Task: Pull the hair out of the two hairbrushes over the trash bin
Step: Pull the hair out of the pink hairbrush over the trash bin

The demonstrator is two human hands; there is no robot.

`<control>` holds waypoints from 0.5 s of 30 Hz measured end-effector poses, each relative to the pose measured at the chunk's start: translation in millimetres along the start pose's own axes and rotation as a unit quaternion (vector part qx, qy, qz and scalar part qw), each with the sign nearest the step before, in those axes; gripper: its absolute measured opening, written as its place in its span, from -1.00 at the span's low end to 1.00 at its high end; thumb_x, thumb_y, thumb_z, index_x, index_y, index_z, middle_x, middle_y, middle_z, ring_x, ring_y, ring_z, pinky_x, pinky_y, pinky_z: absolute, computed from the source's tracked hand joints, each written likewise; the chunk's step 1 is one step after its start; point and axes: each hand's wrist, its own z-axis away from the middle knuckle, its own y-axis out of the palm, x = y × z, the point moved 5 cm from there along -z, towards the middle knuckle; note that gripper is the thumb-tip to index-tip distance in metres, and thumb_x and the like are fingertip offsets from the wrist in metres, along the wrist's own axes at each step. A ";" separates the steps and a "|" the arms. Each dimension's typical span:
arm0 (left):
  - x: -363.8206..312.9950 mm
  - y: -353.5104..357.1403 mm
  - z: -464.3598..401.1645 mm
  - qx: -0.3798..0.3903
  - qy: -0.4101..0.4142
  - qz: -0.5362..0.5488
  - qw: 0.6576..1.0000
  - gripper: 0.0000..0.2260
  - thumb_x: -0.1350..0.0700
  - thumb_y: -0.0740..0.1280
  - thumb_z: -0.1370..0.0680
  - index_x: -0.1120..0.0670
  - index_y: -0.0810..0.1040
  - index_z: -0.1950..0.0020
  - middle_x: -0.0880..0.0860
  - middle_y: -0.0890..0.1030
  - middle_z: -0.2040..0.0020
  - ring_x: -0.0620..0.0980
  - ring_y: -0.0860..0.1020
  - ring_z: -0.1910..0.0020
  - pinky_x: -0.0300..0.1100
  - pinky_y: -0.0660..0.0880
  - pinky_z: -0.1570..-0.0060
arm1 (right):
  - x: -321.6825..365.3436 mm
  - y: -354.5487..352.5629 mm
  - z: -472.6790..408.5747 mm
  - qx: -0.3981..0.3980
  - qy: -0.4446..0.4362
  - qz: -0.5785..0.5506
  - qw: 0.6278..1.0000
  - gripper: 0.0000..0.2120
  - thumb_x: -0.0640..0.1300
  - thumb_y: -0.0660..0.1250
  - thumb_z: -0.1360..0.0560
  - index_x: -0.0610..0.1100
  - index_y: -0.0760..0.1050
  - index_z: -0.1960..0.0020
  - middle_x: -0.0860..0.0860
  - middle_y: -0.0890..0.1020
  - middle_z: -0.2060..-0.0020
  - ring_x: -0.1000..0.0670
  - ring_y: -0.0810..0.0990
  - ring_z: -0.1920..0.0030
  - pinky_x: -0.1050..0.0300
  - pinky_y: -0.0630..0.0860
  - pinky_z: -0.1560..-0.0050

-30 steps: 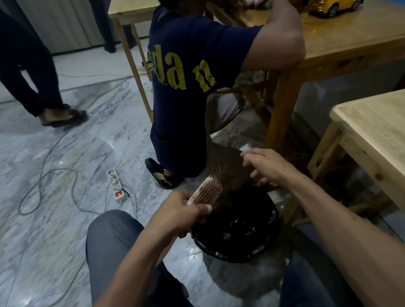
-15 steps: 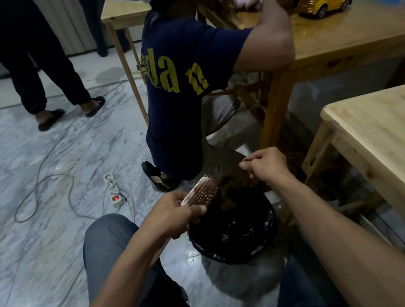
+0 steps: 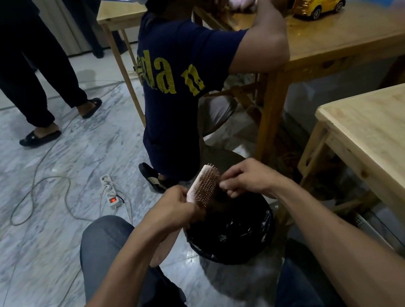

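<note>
One brush (image 3: 204, 183) is in view; the second cannot be seen anywhere, so by that count the task looks no more than half done. The left hand (image 3: 171, 208) wraps its fingers round the lower end of the brush and holds it tilted, bristles turned toward the right hand (image 3: 248, 178). The right grip is pressed together at the fingertips (image 3: 224, 184), pinching at the bristle edge just beside the left grip; a dark clump of hair (image 3: 218, 199) hangs below that pinch. Whether the fingertips actually have strands between them is hard to tell, since the hair is dark against the dark bin (image 3: 230, 230).

Below both grips sits the bin, lined in black plastic, on the floor (image 3: 26, 245) between the person's knees. The pinch is over the bin's far rim rather than its middle, which is the main risk: hair pulled away from the left grip and let go there could drift past the rim onto the floor. A pull aimed outward instead of downward would make that worse.

Tangled hair may also resist. A hard tug could twist the brush in the left grip, or snap the strands and leave a mat caught deep in the bristles. Loose strands tend to cling to fingertips, so opening the pinch may not drop them cleanly.

Beyond the bin another person (image 3: 184, 77) kneels close, and a power strip (image 3: 109, 190) lies on the floor to the left grip's far side.
</note>
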 end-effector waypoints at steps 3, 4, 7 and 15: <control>7.4 -5.8 -0.2 -0.015 -0.009 0.017 1.000 -0.88 0.32 0.37 -0.54 0.17 0.54 -0.04 0.25 0.69 0.18 0.02 0.60 0.35 -0.11 0.55 0.35 | -0.3 -17.3 0.9 -0.114 0.001 -0.036 0.993 -0.93 -0.36 0.44 -0.54 -0.30 0.70 0.01 -0.15 0.71 0.23 0.06 0.66 0.32 0.27 0.62 0.27; 9.8 -5.8 -0.2 -0.014 -0.013 0.024 1.000 -0.88 0.30 0.37 -0.56 0.19 0.54 -0.08 0.27 0.72 0.11 0.04 0.61 0.32 -0.10 0.55 0.36 | -1.0 -23.2 1.7 -0.153 0.009 -0.049 0.987 -0.93 -0.37 0.45 -0.54 -0.29 0.71 0.05 -0.15 0.73 0.24 0.06 0.66 0.34 0.28 0.59 0.32; 13.2 -5.0 -0.8 -0.030 -0.016 0.039 0.999 -0.88 0.24 0.36 -0.59 0.17 0.57 -0.12 0.24 0.74 0.05 0.03 0.57 0.33 -0.14 0.48 0.41 | -9.6 -33.9 -0.4 -0.239 0.050 -0.062 0.968 -0.95 -0.33 0.49 -0.51 -0.25 0.73 0.09 -0.15 0.77 0.23 0.06 0.68 0.35 0.25 0.60 0.34; 33.6 -14.5 -3.2 -0.096 -0.047 0.051 0.993 -0.90 0.23 0.38 -0.51 0.10 0.63 0.01 0.17 0.60 0.25 0.03 0.48 0.40 -0.11 0.38 0.41 | -19.9 -59.0 16.1 -0.389 0.103 0.025 0.915 -0.94 -0.18 0.50 -0.53 -0.15 0.73 0.03 -0.03 0.74 0.19 0.08 0.70 0.33 0.26 0.59 0.36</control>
